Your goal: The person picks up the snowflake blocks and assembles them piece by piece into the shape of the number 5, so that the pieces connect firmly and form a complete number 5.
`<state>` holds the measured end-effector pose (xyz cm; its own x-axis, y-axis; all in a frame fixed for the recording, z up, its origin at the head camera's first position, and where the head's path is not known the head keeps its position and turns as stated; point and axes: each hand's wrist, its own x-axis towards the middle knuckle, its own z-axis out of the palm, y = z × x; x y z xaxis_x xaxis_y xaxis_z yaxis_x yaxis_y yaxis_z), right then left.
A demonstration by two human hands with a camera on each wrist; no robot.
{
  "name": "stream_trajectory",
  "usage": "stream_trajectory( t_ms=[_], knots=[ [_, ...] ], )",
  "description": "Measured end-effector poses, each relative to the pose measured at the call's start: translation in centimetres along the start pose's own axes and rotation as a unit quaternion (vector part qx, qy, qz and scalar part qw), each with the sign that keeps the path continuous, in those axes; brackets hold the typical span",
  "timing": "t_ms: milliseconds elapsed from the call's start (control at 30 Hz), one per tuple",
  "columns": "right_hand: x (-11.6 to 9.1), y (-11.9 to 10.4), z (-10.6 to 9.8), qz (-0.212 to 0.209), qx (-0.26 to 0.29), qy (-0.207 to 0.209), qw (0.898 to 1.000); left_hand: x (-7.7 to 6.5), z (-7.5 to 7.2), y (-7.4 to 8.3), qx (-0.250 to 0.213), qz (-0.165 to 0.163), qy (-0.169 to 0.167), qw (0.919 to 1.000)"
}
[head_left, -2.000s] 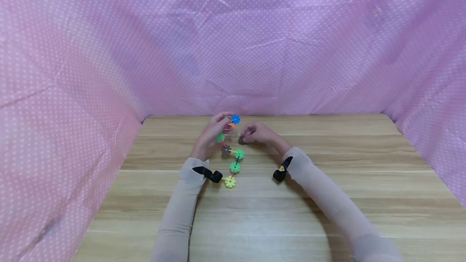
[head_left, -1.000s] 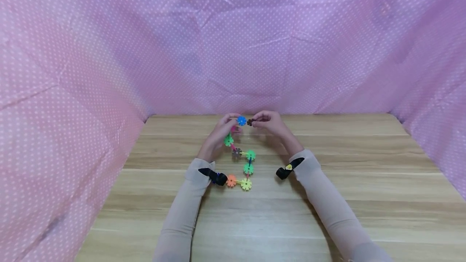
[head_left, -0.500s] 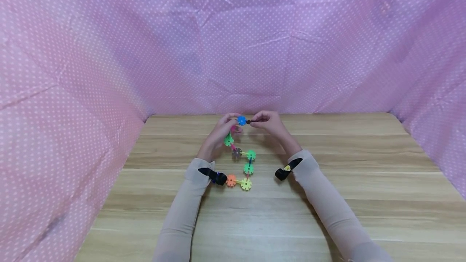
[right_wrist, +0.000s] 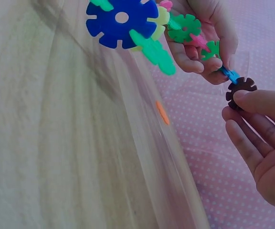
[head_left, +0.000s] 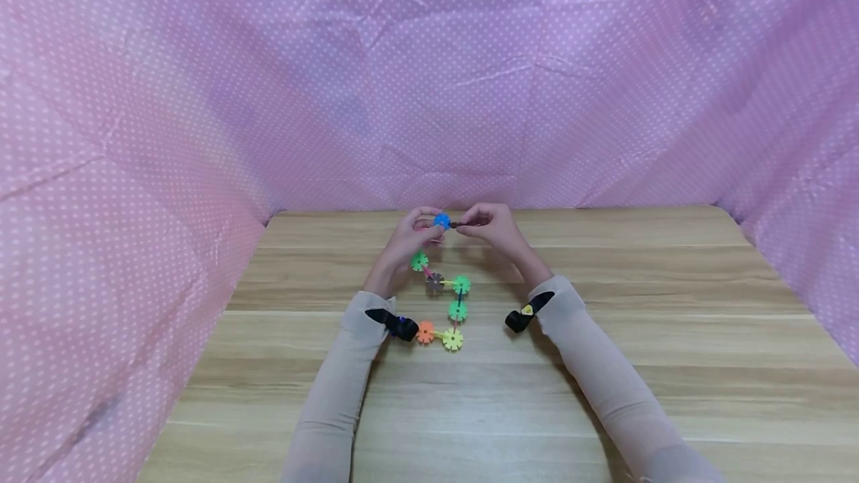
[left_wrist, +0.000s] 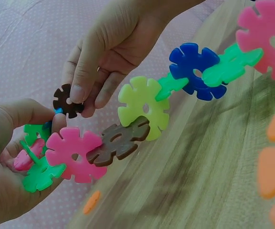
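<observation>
My left hand (head_left: 405, 242), at the table's far side, pinches a blue snowflake disc (head_left: 441, 221) between thumb and finger. This disc ends a chain of slotted plastic discs. Green and pink discs (left_wrist: 74, 151) of the chain lie over the left palm in the left wrist view. With thumb and fingertips, my right hand (head_left: 495, 231) pinches a dark brown disc (right_wrist: 245, 85). Its slotted edge meets the blue disc, the two set crosswise. From the left hand the chain winds toward me past green discs (head_left: 458, 311) to a yellow disc (head_left: 452, 340) and an orange disc (head_left: 426, 332).
A wooden table (head_left: 510, 408) lies under both arms, with pink dotted cloth (head_left: 429, 95) hung behind and at the sides. Near the table's edge in the right wrist view is a separate-looking orange disc (right_wrist: 162, 112). Black wrist cameras (head_left: 517, 320) sit on both cuffs.
My right hand has brought the brown disc up to the blue one and turned it edge-on to the head view. The left hand and chain shifted right, then stayed nearly still.
</observation>
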<state>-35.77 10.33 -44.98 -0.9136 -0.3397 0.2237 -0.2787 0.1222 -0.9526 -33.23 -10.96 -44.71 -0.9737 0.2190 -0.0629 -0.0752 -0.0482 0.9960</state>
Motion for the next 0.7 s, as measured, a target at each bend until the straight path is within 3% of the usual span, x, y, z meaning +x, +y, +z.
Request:
stream_trajectory(
  t_ms=[700],
  knots=[
    [-0.2,-0.88,0.69,-0.03,0.001,0.014,0.999,-0.09,-0.01,0.5,-0.004,0.017,-0.005,0.9998]
  ],
)
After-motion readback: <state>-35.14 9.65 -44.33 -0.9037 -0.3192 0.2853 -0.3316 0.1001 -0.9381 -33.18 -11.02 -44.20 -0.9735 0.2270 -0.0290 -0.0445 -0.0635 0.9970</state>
